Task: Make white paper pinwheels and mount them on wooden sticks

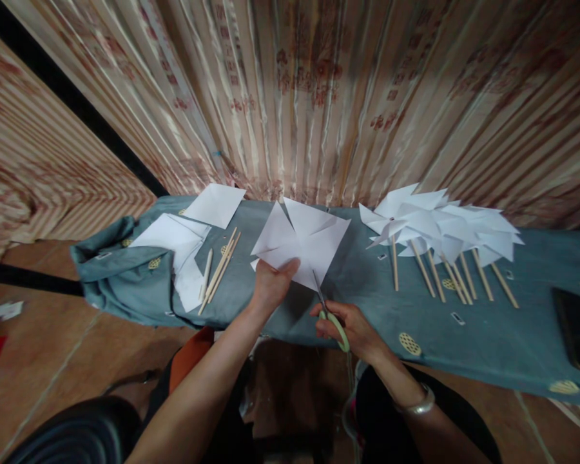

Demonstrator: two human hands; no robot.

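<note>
My left hand [273, 283] grips the near left edge of a white paper square [314, 237], thumb on top. Slits run inward from the square's corners, and the one at the far side gapes. In my right hand [352, 327] are scissors [339, 332] with pale green handles. Their blades lie at the paper's near corner, along a cut line there. How far apart the blades are is hard to make out. The paper is held above the cloth-covered table [367, 316].
Several white paper pinwheels [439, 222] on wooden sticks lie to the right. Left are a single paper square [216, 205], more white paper [169, 233], several wooden sticks [221, 270] and a white pencil-like stick [205, 276]. A dark flat device [577, 328] sits far right. A pleated curtain [294, 96] hangs behind.
</note>
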